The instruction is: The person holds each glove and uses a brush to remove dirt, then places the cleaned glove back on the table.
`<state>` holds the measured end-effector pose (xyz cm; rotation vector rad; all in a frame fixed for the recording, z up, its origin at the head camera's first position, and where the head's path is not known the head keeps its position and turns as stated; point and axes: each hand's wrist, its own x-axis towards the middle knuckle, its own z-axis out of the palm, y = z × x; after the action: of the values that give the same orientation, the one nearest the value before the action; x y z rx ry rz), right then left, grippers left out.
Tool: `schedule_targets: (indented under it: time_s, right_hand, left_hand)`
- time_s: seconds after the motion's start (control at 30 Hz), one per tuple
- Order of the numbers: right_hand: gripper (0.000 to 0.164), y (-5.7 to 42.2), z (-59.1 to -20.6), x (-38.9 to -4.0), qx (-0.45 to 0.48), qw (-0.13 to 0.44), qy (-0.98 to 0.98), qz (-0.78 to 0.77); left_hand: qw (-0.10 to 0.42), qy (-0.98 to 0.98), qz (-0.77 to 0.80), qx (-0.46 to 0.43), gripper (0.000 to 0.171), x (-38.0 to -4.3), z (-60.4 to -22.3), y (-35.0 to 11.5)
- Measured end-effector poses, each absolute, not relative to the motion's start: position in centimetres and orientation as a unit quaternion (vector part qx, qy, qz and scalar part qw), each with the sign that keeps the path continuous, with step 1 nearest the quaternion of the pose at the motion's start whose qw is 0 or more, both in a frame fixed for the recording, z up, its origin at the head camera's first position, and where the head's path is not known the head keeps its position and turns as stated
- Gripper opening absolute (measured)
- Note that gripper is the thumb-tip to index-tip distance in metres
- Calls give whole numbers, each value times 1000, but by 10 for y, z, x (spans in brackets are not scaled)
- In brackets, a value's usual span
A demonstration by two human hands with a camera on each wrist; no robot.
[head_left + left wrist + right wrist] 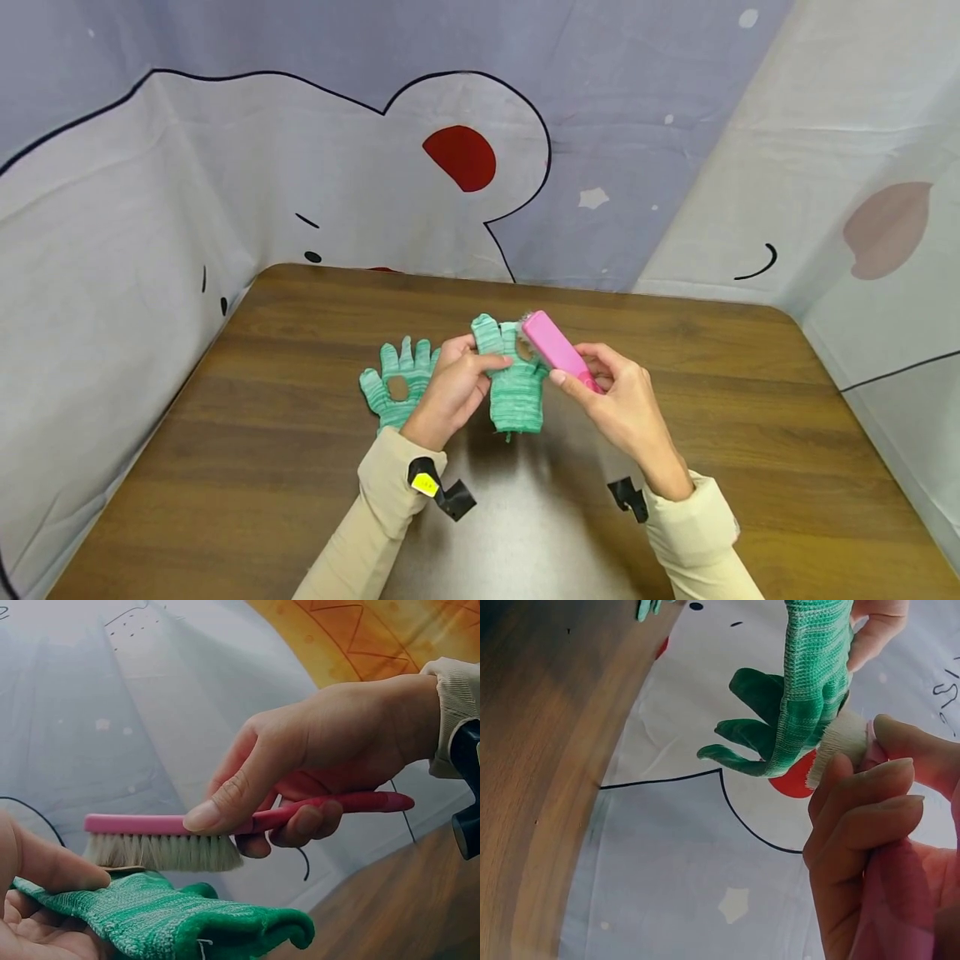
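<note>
A green knitted glove (pixel 516 400) with a brown round patch is held up off the table by my left hand (pixel 453 385), thumb on top and fingers beneath. My right hand (pixel 618 404) grips a pink brush (pixel 150 823) by its handle, thumb along the brush's back. The pale bristles (pixel 165 852) lie against the glove near the brown patch, as the left wrist view shows. In the right wrist view the glove (pixel 810 690) hangs beside the bristles (pixel 838 742), its fingers pointing away.
A second green glove (pixel 405 362) with a brown patch lies flat on the wooden table (pixel 300 500), left of my left hand. A printed cloth (pixel 637 150) hangs behind and beside the table. Black straps (pixel 628 498) are on both wrists.
</note>
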<state>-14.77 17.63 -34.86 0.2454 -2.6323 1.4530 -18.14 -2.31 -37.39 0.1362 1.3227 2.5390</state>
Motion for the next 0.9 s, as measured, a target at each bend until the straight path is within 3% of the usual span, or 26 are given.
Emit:
schedule_targets:
  time_s: [0.23, 0.6, 0.9]
  right_hand:
    - [41, 177, -348, -148, 76, 58, -878, 470]
    - [33, 164, -314, -132, 63, 58, -882, 463]
    - [41, 191, -346, -153, 56, 86, -881, 461]
  left_hand:
    - [132, 457, 878, 57, 21, -181, -375, -24]
    - [130, 451, 881, 53, 24, -185, -374, -29]
    - [123, 444, 886, 56, 23, -186, -372, -33]
